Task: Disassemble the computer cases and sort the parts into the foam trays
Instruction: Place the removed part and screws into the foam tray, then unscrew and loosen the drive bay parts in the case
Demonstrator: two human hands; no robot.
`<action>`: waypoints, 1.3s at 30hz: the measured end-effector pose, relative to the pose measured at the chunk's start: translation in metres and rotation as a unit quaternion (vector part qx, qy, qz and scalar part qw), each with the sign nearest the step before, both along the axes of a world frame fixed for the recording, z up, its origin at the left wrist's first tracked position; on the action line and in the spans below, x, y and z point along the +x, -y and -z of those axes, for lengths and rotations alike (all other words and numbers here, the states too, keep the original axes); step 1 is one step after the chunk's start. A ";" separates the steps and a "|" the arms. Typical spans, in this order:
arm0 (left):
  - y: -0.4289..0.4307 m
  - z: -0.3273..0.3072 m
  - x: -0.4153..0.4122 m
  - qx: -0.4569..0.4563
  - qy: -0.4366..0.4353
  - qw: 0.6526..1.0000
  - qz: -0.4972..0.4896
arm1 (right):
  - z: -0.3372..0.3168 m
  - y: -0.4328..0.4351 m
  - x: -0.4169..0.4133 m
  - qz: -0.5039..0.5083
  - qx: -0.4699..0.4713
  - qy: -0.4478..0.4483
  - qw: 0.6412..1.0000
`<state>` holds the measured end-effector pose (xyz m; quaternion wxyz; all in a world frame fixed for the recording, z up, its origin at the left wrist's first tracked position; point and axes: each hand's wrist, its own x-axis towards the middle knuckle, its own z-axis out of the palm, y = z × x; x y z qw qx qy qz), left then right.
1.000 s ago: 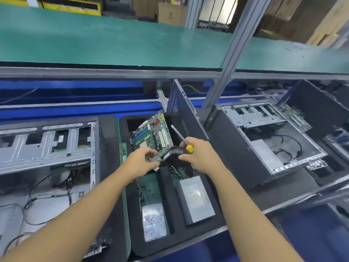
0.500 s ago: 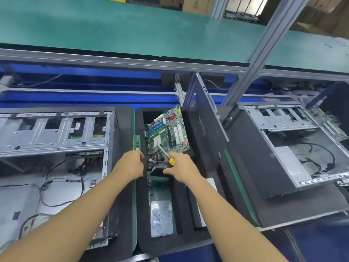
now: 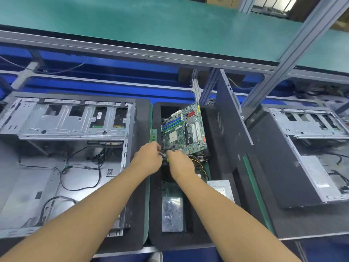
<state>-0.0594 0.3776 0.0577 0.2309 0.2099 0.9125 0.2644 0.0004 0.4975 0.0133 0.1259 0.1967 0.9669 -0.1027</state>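
Meeting over the middle of the foam tray (image 3: 179,241), both hands sit at the near edge of the motherboard (image 3: 184,129). The right hand (image 3: 180,163) grips the screwdriver (image 3: 162,154) by its handle. The left hand (image 3: 149,159) curls its fingers at the shaft; whether it pinches the shaft cannot be told. The motherboard leans tilted in the tray's far compartment. An opened computer case (image 3: 71,125) lies left of the tray.

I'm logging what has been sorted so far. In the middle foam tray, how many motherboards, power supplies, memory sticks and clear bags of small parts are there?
motherboard: 1
power supply: 1
memory stick: 1
clear bag of small parts: 1
Total: 4
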 end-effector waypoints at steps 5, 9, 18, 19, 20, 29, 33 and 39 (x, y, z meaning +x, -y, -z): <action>0.000 -0.003 0.002 0.004 0.000 1.000 -0.002 | 0.028 -0.009 0.013 0.051 -0.079 0.060 0.994; 0.001 -0.003 0.002 0.017 -0.004 1.000 0.000 | 0.035 -0.005 0.026 0.056 -0.081 0.010 0.995; 0.004 -0.020 0.001 0.109 0.026 0.994 -0.006 | 0.001 -0.017 0.040 0.148 -0.303 -0.146 0.930; 0.006 -0.024 0.000 0.121 0.025 0.992 -0.010 | -0.011 -0.017 0.039 0.166 -0.344 -0.170 0.908; 0.008 -0.028 0.000 0.134 0.021 0.991 -0.013 | -0.023 -0.016 0.038 0.174 -0.393 -0.190 0.882; 0.074 -0.069 -0.006 0.378 0.227 0.897 -0.023 | -0.123 0.039 0.019 0.046 -0.556 -0.146 0.817; 0.124 -0.080 -0.022 0.423 0.269 0.863 -0.071 | -0.137 0.085 0.005 0.004 -0.534 -0.101 0.839; 0.196 -0.074 -0.051 0.485 0.345 0.782 -0.184 | -0.135 0.150 -0.019 0.042 -0.643 -0.122 0.755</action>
